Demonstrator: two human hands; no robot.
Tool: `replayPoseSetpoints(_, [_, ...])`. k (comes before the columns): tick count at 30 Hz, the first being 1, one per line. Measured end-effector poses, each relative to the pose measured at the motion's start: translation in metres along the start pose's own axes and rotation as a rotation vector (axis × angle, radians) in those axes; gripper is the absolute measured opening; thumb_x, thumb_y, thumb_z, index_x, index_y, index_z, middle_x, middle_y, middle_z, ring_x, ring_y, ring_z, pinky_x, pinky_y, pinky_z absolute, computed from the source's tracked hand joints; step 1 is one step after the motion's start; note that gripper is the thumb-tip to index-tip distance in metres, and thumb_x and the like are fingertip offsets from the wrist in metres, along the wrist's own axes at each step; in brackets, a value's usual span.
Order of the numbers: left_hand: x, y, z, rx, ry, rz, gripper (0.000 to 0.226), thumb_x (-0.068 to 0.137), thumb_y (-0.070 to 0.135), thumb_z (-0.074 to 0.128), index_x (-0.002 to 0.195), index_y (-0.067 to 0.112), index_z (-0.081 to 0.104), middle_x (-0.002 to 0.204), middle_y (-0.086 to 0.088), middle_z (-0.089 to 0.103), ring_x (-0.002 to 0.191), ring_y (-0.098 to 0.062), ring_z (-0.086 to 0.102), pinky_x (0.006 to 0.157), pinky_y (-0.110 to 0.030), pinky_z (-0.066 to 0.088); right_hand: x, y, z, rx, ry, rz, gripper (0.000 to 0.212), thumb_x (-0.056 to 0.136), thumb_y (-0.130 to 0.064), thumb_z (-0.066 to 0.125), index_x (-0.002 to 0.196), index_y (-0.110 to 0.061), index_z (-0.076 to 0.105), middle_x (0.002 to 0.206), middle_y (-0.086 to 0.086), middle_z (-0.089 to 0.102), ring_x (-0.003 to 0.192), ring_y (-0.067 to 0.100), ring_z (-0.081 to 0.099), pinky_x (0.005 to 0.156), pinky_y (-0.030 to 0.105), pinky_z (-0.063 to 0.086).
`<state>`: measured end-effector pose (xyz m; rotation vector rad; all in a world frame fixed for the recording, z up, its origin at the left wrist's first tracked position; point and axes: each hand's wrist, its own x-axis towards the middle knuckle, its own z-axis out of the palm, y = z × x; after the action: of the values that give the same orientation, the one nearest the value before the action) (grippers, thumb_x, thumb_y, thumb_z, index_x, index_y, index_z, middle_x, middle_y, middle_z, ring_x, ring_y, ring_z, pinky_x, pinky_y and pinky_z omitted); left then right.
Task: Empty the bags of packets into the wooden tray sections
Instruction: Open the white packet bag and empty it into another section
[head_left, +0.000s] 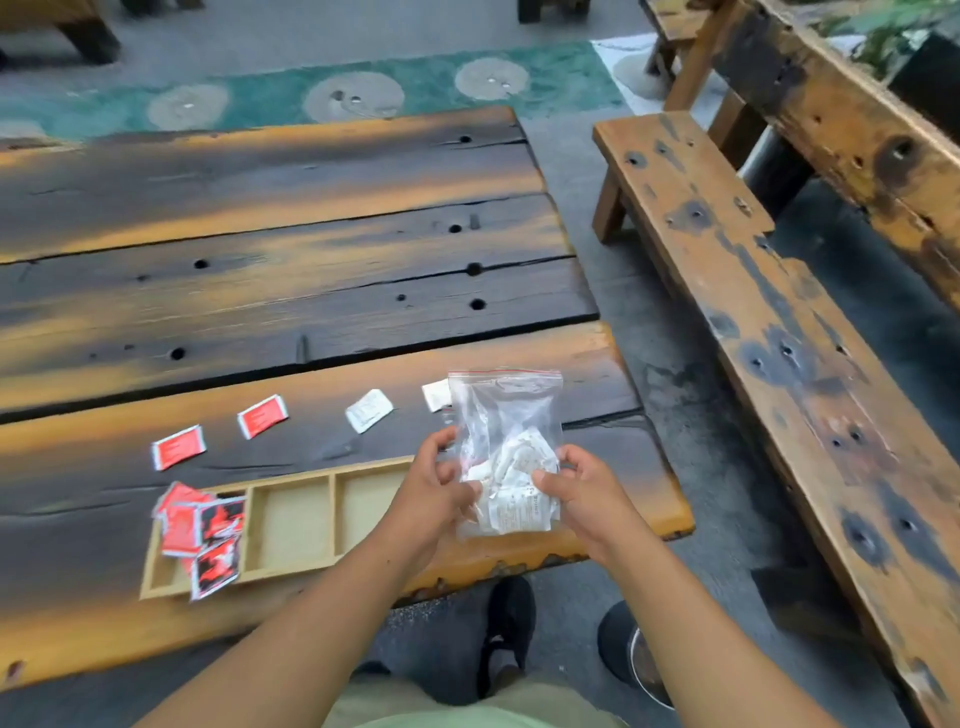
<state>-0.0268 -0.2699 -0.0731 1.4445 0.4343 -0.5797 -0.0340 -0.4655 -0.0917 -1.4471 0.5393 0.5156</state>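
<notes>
- A clear zip bag (506, 441) was held upright over the near right corner of the table (260, 234), with its red-striped zip edge at the top. Whether the zip was sealed could not be told.
- White packets (519, 499) lay bunched in the bag's lower half. The upper half showed only crumpled clear plastic.
- The left hand (436, 488) gripped the bag's left edge, thumb and fingers curled onto the plastic.
- The right hand (584, 483) gripped the right edge low down, with the thumb in front and the fingers curled round.
- The tray (333, 514) lay on the table near its front edge, just left of the bag. Its right end was hidden behind the left hand and forearm.
- The tray's leftmost section held a loose pile of red packets (179, 525), some of them printed black and red. Several of these hung over the left and front rims.
- The next two sections showed their pale floors.
- Beyond the tray, loose red packets (178, 447) and loose white packets (369, 410) lay flat on the table in a spaced row, two of each. The rightmost white one was partly behind the bag.
- A bench (753, 312) stood to the right, apart from the table.
- A black shoe (506, 634) rested on the ground below the table's front edge.
</notes>
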Motion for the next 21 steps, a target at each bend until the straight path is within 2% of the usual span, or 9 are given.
replayPoseSetpoints(2, [-0.012, -0.003, -0.029, -0.1, 0.036, -0.025, 0.057, 0.089, -0.008, 0.063, 0.132, 0.026, 0.046, 0.1, -0.009, 0.074, 0.078, -0.019, 0.073, 0.064, -0.037, 0.056, -0.006, -0.001, 0.025, -0.04, -0.045, -0.01, 0.017, 0.091, -0.011, 0.068, 0.107, -0.012, 0.062, 0.115, 0.011, 0.071, 0.105, 0.026, 0.067, 0.084, 0.038, 0.052])
replayPoseSetpoints(4, [-0.025, -0.002, -0.061, -0.209, 0.05, -0.057, 0.054, 0.088, 0.002, 0.069, 0.134, 0.022, 0.048, 0.108, -0.01, 0.073, 0.089, -0.024, 0.072, 0.073, -0.043, 0.055, -0.015, 0.002, 0.052, -0.088, -0.087, -0.025, 0.01, 0.092, -0.007, 0.067, 0.096, -0.014, 0.062, 0.102, 0.008, 0.072, 0.088, 0.019, 0.068, 0.071, 0.029, 0.049])
replayPoseSetpoints(6, [-0.034, 0.002, -0.094, -0.284, 0.064, -0.059, 0.049, 0.087, 0.008, 0.071, 0.131, 0.016, 0.051, 0.11, -0.01, 0.071, 0.091, -0.024, 0.068, 0.076, -0.044, 0.055, -0.028, 0.007, 0.081, -0.109, -0.113, -0.034, 0.016, 0.092, -0.007, 0.068, 0.106, -0.013, 0.062, 0.101, 0.007, 0.071, 0.085, 0.016, 0.067, 0.069, 0.025, 0.048])
replayPoseSetpoints(9, [-0.047, 0.019, -0.144, -0.301, 0.1, 0.033, 0.036, 0.09, 0.009, 0.068, 0.123, 0.006, 0.055, 0.091, -0.006, 0.074, 0.076, -0.019, 0.07, 0.061, -0.034, 0.055, -0.049, 0.017, 0.123, -0.133, -0.14, -0.045, 0.018, 0.092, -0.005, 0.067, 0.105, -0.017, 0.062, 0.097, 0.0, 0.071, 0.082, 0.009, 0.068, 0.068, 0.019, 0.05])
replayPoseSetpoints(11, [-0.059, 0.034, -0.175, -0.263, 0.129, 0.117, 0.028, 0.092, 0.006, 0.065, 0.119, 0.008, 0.058, 0.082, -0.002, 0.076, 0.071, -0.018, 0.072, 0.059, -0.031, 0.055, -0.061, 0.026, 0.149, -0.151, -0.155, -0.046, 0.018, 0.091, -0.008, 0.069, 0.105, -0.016, 0.063, 0.1, 0.0, 0.073, 0.086, 0.011, 0.07, 0.074, 0.025, 0.055])
replayPoseSetpoints(14, [-0.082, 0.051, -0.213, -0.098, 0.15, 0.191, 0.031, 0.083, 0.011, 0.073, 0.113, 0.011, 0.064, 0.092, -0.006, 0.077, 0.086, -0.023, 0.07, 0.064, -0.03, 0.053, -0.079, 0.039, 0.181, -0.173, -0.163, -0.048, 0.047, 0.079, -0.023, 0.078, 0.122, -0.016, 0.062, 0.116, 0.01, 0.074, 0.105, 0.027, 0.071, 0.098, 0.051, 0.054])
replayPoseSetpoints(17, [-0.1, 0.06, -0.238, 0.101, 0.089, 0.22, 0.025, 0.081, 0.012, 0.076, 0.105, 0.01, 0.069, 0.106, -0.018, 0.074, 0.093, -0.027, 0.07, 0.061, -0.029, 0.053, -0.089, 0.045, 0.199, -0.196, -0.18, -0.063, 0.03, 0.089, -0.007, 0.069, 0.118, -0.007, 0.062, 0.107, 0.014, 0.077, 0.103, 0.038, 0.071, 0.096, 0.055, 0.052])
replayPoseSetpoints(19, [-0.11, 0.066, -0.248, 0.22, 0.05, 0.246, 0.018, 0.089, 0.013, 0.072, 0.106, 0.007, 0.071, 0.096, -0.012, 0.074, 0.073, -0.017, 0.069, 0.05, -0.021, 0.049, -0.092, 0.044, 0.206, -0.206, -0.186, -0.071, 0.025, 0.09, -0.001, 0.066, 0.115, -0.002, 0.061, 0.104, 0.018, 0.077, 0.102, 0.043, 0.07, 0.094, 0.056, 0.053])
replayPoseSetpoints(21, [-0.118, 0.075, -0.252, 0.333, 0.01, 0.278, 0.02, 0.09, 0.016, 0.072, 0.108, 0.007, 0.071, 0.085, -0.004, 0.075, 0.063, -0.01, 0.068, 0.054, -0.02, 0.05, -0.092, 0.04, 0.212, -0.204, -0.197, -0.095, 0.025, 0.09, 0.001, 0.066, 0.114, 0.001, 0.06, 0.103, 0.02, 0.076, 0.101, 0.046, 0.07, 0.091, 0.058, 0.053])
